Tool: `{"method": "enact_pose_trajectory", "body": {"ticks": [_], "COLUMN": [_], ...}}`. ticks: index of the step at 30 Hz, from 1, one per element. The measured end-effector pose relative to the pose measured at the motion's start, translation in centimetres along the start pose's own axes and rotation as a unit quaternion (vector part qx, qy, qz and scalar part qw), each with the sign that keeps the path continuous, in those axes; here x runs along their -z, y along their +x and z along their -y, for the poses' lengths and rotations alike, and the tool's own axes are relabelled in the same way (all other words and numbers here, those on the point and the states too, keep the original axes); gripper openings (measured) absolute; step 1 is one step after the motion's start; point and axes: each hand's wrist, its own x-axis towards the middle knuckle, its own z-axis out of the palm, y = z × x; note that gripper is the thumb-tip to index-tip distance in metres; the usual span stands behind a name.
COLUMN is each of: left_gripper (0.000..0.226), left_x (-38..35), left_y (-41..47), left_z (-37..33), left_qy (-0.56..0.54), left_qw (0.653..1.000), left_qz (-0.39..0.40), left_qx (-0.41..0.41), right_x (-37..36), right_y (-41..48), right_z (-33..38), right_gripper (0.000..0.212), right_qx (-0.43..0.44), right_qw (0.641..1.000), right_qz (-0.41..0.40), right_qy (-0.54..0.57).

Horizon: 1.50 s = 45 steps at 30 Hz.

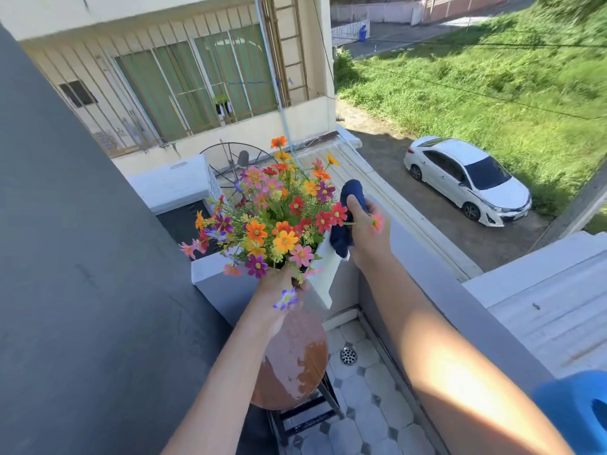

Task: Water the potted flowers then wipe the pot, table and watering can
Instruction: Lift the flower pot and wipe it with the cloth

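Note:
A white square pot [323,274] full of colourful flowers [279,218] is lifted and tilted above the small round brown table [295,362]. My left hand [279,284] grips the pot from below, half hidden by blooms. My right hand [364,231] presses a dark blue cloth [345,221] against the pot's upper right side. A blue plastic object [574,412], perhaps the watering can, shows at the lower right corner.
I stand on a narrow balcony with a grey parapet [427,257] on the right and a dark wall [82,257] on the left. The tiled floor has a drain [348,355]. Below are a roof and a white car [466,178].

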Motion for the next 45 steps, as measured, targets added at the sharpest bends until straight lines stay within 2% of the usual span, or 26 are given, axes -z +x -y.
{"method": "enact_pose_trajectory", "body": {"ticks": [3, 5, 10, 14, 18, 24, 29, 30, 33, 36, 40, 45], "left_gripper": [0.025, 0.023, 0.027, 0.025, 0.029, 0.029, 0.034, 0.035, 0.03, 0.026, 0.026, 0.026], "left_x": [0.2, 0.0, 0.2, 1.2, 1.8, 1.8, 0.6, 0.6, 1.3, 1.7, 2.1, 2.5], "left_y": [0.0, 0.0, 0.5, 1.3, 0.9, 0.2, -0.9, -0.9, -0.9, -1.1, -1.2, -0.6], "left_z": [-0.3, -0.6, -1.7, -1.9, -1.8, -1.8, -2.3, -2.2, -1.8, -1.4, -1.4, -1.5], "left_qy": [-0.002, -0.039, -0.043, -0.075, -0.105, -0.063, 0.125, 0.122, -0.001, -0.008, -0.089, -0.149], "left_qw": [1.0, 0.999, 0.999, 0.997, 0.994, 0.997, 0.99, 0.99, 0.999, 0.999, 0.995, 0.986], "left_qz": [-0.007, 0.018, -0.003, 0.001, 0.032, 0.017, -0.052, -0.048, 0.034, 0.035, 0.052, 0.071], "left_qx": [0.01, 0.016, 0.008, -0.015, -0.02, -0.045, -0.043, -0.042, -0.022, -0.024, 0.005, 0.018], "right_x": [0.3, 0.0, -0.6, 0.1, 1.3, 1.0, -1.1, -1.2, -1.0, 0.0, 1.9, 2.2], "right_y": [0.3, -1.1, -6.8, -9.7, -9.5, -9.9, -9.3, -9.0, -7.5, -6.0, -6.2, -7.6], "right_z": [-0.6, -0.9, -2.5, -4.5, -6.0, -6.3, -4.0, -3.6, -3.0, -3.3, -4.3, -5.9], "right_gripper": [0.038, 0.034, 0.019, 0.031, 0.031, 0.026, 0.02, 0.018, 0.024, 0.027, 0.032, 0.033], "right_qx": [0.017, 0.031, 0.027, 0.052, 0.021, 0.016, 0.069, 0.083, 0.109, 0.132, 0.148, 0.148], "right_qw": [0.999, 0.997, 0.995, 0.986, 0.981, 0.982, 0.995, 0.994, 0.99, 0.979, 0.964, 0.953], "right_qz": [0.009, 0.006, 0.055, 0.078, 0.055, 0.031, 0.011, 0.003, -0.034, -0.057, -0.031, 0.034], "right_qy": [-0.047, -0.065, -0.076, -0.14, -0.186, -0.185, -0.077, -0.065, -0.08, -0.146, -0.22, -0.263]}}
